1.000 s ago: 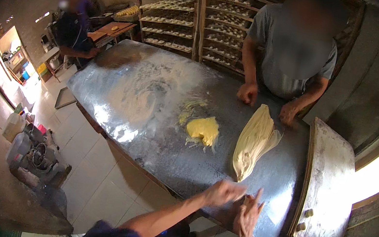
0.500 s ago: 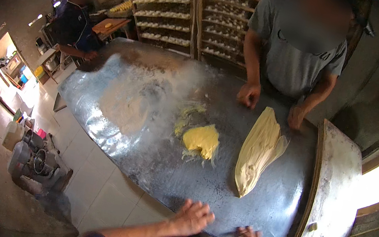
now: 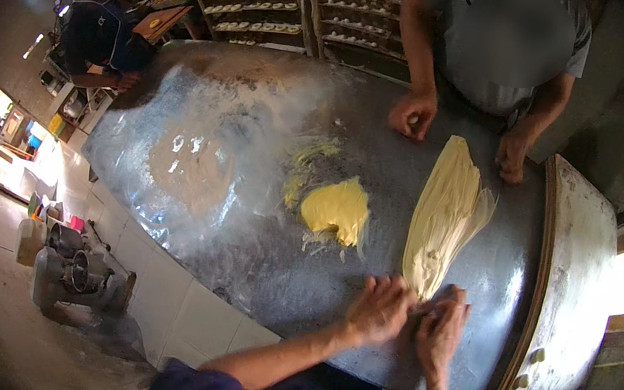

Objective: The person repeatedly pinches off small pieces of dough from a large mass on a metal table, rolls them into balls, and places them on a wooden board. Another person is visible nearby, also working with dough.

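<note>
A long, pale, thin sheet of dough (image 3: 443,223) lies gathered in folds on the dark table (image 3: 298,290), narrowing toward me. My left hand (image 3: 382,310) is at its near tip, fingers bent and closed on the end. On the other side of that tip, my right hand (image 3: 443,332) curls its fingers round the dough's edge. Both hands partly cover the tip. Left of the sheet sits a soft yellow mound of fat (image 3: 336,208), with yellow smears behind it.
Across the table a person in a grey shirt (image 3: 498,86) rests both hands near the dough's far end. Another person (image 3: 98,34) stands at the far left. Boards (image 3: 568,290) lean at the right. Racks of dough pieces (image 3: 256,5) stand behind. A machine (image 3: 82,274) is at the lower left.
Both my hands have reached forward from the table's near edge to the dough's near tip and closed on it. The view has shifted a little.
</note>
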Demonstrator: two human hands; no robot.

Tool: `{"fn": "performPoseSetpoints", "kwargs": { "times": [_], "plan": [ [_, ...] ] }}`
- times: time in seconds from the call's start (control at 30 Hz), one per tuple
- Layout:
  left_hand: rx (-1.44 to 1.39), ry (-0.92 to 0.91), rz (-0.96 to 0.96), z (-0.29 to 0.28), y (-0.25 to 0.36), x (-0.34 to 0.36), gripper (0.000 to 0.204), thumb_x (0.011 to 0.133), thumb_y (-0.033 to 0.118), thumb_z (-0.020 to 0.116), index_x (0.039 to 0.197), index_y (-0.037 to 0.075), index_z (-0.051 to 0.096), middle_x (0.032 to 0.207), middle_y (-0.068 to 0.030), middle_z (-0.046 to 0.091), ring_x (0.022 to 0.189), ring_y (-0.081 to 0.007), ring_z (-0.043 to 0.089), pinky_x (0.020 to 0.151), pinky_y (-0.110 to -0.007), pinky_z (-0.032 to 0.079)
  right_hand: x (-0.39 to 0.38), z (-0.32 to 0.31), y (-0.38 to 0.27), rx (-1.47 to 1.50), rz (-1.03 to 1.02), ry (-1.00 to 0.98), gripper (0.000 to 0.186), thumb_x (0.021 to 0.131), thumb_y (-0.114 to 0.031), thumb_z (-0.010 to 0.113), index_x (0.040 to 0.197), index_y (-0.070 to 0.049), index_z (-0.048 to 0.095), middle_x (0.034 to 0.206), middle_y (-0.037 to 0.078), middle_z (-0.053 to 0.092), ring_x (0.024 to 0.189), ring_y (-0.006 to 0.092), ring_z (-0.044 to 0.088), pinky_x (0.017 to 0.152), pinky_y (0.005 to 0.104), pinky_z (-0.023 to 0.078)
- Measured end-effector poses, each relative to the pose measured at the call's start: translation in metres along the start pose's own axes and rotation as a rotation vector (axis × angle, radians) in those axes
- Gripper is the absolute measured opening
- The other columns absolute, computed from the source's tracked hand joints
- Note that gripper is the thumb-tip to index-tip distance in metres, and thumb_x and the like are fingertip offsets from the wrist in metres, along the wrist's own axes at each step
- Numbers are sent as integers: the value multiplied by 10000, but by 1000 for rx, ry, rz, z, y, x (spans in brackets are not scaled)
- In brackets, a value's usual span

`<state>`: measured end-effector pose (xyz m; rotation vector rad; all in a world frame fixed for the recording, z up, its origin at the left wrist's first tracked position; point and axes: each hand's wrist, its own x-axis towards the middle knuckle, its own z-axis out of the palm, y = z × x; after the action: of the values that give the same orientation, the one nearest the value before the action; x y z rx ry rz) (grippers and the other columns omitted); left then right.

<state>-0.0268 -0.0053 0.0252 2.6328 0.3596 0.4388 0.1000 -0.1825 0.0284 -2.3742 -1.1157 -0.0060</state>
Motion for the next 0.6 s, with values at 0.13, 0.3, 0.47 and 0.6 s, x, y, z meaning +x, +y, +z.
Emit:
{"fn": "performPoseSetpoints", "kwargs": {
  "times": [0.13, 0.3, 0.47, 0.6],
  "plan": [
    [3, -196, 49, -10, 6, -30, 162, 862, 214, 618, 996, 128, 646, 1054, -80, 557, 1008, -277, 527, 839, -476, 395, -18, 4, 9, 88, -104, -140, 451, 911, 0, 536, 1360, -45, 511, 1347, 228, 577, 1279, 418, 530, 1137, 554, 350],
    [-55, 40, 10, -11, -9, 2, 169, 876, 169, 587, 1040, 129, 581, 983, -69, 529, 904, -285, 527, 735, -471, 384, 1, 7, 19, -44, 5, 24, 470, 913, -30, 549, 1373, 21, 468, 1369, 268, 542, 1309, 425, 493, 1164, 567, 302],
    [-65, -42, 125, -9, -1, -25, 44, 873, 197, 630, 891, 159, 616, 976, -28, 485, 950, -229, 489, 847, -459, 375, 2, 8, 21, 127, -161, -57, 496, 892, 97, 466, 1366, -40, 512, 1369, 235, 564, 1304, 422, 516, 1155, 554, 327],
    [171, -94, -66, -14, -17, -3, 77, 877, 191, 632, 942, 169, 596, 964, -23, 481, 967, -222, 483, 859, -469, 354, 15, 6, 23, -23, -56, 33, 380, 934, -15, 499, 1313, -7, 518, 1301, 208, 605, 1241, 398, 564, 1153, 558, 330]
  ]
}}
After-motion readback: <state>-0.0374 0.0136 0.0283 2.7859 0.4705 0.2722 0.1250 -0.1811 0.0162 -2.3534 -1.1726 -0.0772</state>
